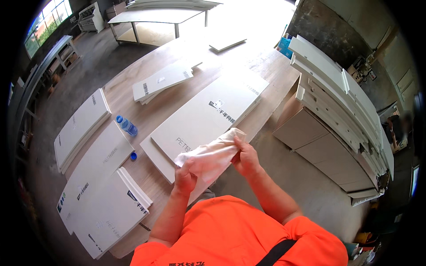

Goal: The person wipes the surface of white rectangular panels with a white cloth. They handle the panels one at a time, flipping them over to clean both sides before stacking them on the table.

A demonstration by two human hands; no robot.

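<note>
Far left: a stack of white panels is lying on the wood-grain worktop, below it a second lot of printed white panels with staggered edges. Clear blue plastic bottle is sitting just beside that lot; can't tell if it's standing or lying. Loose blue cap is resting near it, apart. We should be swinging our elbows clear of both.

Further in, a short stack of narrow panels is lying across the top.

Our left hand is gripping the near-left end of the pale, thin cloth: fingers curled in tight, thumb pressing down, no gap showing. The cloth is spanning both hands, in front of the near end of the big central panel stack; can't tell if it's touching the panels. It's bunching along its upper edge and hanging looser below.

Our right hand is pinching the upper-right end, thumb on the near face, fingers mostly hidden behind; closed on fabric as far as we can see.

To be handling this well, we should be pinching right at the edges, matching grip both sides, spreading the folds with thumbs instead of yanking, and holding the slack hem off the panel corners so it isn't snagging.

Far right, a tall pile of white boards is standing well apart from our hands.
</note>
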